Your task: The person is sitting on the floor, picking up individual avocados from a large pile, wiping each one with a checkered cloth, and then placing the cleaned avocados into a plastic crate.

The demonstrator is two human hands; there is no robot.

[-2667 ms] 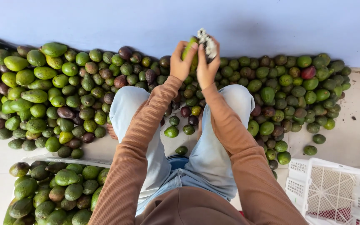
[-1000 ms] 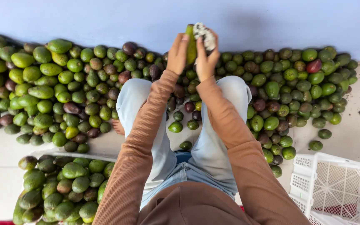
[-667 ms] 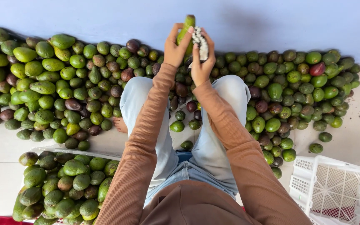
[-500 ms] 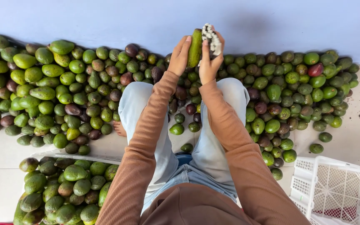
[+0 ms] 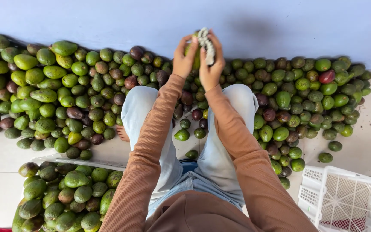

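Both my hands are raised in front of me above my knees. My left hand grips a long green avocado, mostly hidden between the hands. My right hand presses a white mesh foam sleeve against the fruit's right side. A large pile of green and dark purple avocados lies on the floor along the wall, spreading left and right of my legs.
A crate heaped with green avocados stands at my lower left. A white plastic lattice crate sits at the lower right. A pale blue wall backs the pile. Loose avocados lie between my knees.
My hands turned the avocado upright and back while working the white sleeve against it; they stay raised at the same spot. The view shifted slightly.
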